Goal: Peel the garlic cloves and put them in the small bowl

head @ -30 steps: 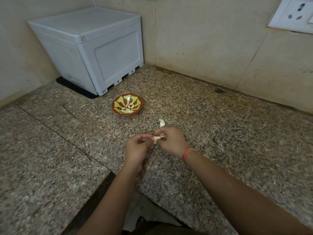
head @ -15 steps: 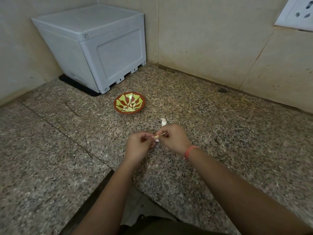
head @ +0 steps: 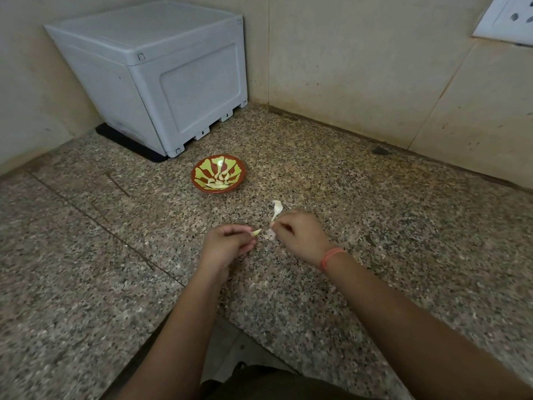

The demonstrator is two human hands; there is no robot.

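My left hand (head: 227,247) pinches a small pale garlic clove (head: 256,232), its pointed tip sticking out to the right. My right hand (head: 301,236) is a short gap away and pinches a thin strip of garlic skin (head: 273,218) that stands up from its fingertips. A white piece of garlic (head: 278,205) lies on the counter just beyond that hand. The small bowl (head: 203,184), brown with yellow-green pattern, sits farther back and holds several peeled cloves (head: 221,180).
A grey plastic box (head: 161,79) stands in the back left corner on the speckled granite counter (head: 375,226). Tiled walls close the back and left. A wall socket (head: 507,21) is at the top right. The counter's front edge cuts in below my arms.
My hands have pulled apart: the clove stays in the left hand and the skin has come away in the right. The camera has shifted slightly.
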